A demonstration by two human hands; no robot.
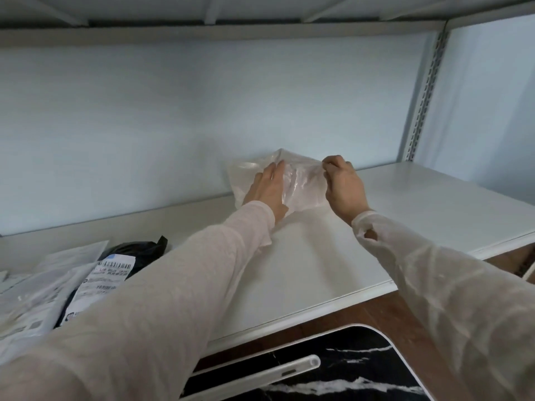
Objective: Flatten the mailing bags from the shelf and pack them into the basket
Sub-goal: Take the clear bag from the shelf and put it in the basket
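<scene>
On a white shelf (pixel 405 204), against the pale back wall: a crumpled clear mailing bag (pixel 301 186), liable to spring back into creases or skid toward the wall if pressed before being pulled taut, thin slick film offering little grip. Nearer the front edge at left, a heap of other mailing bags (pixel 58 285), liable to be nudged by the sleeve (pixel 173 285) above it. Left hand (pixel 267 189) flat, fingers straight, pressing the bag's left half; right hand (pixel 344 186) curled, pinching its upper right corner; basket not identifiable.
</scene>
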